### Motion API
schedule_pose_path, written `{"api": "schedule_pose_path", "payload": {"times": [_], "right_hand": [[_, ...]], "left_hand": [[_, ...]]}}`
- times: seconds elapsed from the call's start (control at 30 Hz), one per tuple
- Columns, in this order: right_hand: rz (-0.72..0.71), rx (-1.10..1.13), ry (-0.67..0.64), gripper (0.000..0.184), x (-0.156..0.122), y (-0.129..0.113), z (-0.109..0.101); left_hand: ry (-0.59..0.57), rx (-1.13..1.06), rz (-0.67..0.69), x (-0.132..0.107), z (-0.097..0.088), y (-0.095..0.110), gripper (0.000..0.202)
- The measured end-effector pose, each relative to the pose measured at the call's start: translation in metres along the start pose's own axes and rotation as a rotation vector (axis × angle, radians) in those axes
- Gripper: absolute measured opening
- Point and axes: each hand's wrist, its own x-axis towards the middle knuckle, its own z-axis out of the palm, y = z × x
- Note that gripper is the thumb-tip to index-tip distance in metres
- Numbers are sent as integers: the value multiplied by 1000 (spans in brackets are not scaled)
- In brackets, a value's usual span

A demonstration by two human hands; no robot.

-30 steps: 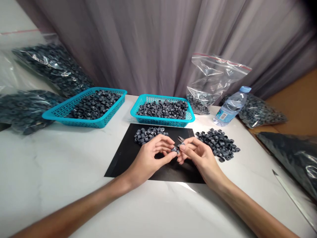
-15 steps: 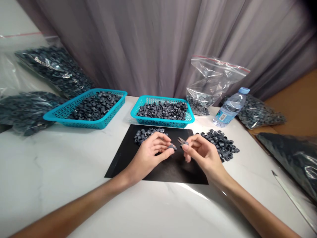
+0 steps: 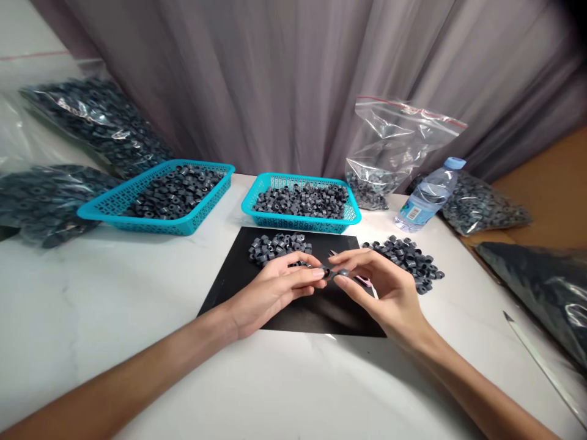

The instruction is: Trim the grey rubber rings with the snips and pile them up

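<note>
Now the hands are closing back together: the left hand [image 3: 275, 292] is pinching a grey ring [image 3: 326, 271] in its fingers, low over the black mat [image 3: 238, 287] on the desk [image 3: 137, 305]. The right hand [image 3: 389, 296], apart half a second ago, is meeting it, fingers clasping pink-handled snips [image 3: 364, 280] and touching the ring. The ring pile [image 3: 277, 247] is lying just behind.

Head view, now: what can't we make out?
Head view:
- small grey part: mostly covered by fingertips of left hand and right hand.
- snips: right hand hides all but tip and pink handle.
- bottle label: too small to read.
- dark bag: cut off by right edge.
</note>
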Motion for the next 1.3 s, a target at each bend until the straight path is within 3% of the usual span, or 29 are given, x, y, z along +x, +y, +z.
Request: {"api": "schedule_pose_path", "payload": {"times": [0.37,0.7,0.83,1.13,1.3], "right_hand": [[72,39,35,6,0,5,0],[153,119,93,16,0,6,10],[181,81,138,18,-2,8,12],[176,-1,102,16,-4,8,15],[156,121,162,15,-2,3,14]], "left_hand": [[-41,94,26,0,-1,-4,25],[-16,446,309,9,-4,-11,20],[48,540,339,6,0,-14,21],[205,796,497,2,4,-21,18],[216,864,542,2,1,-19,18]]}}
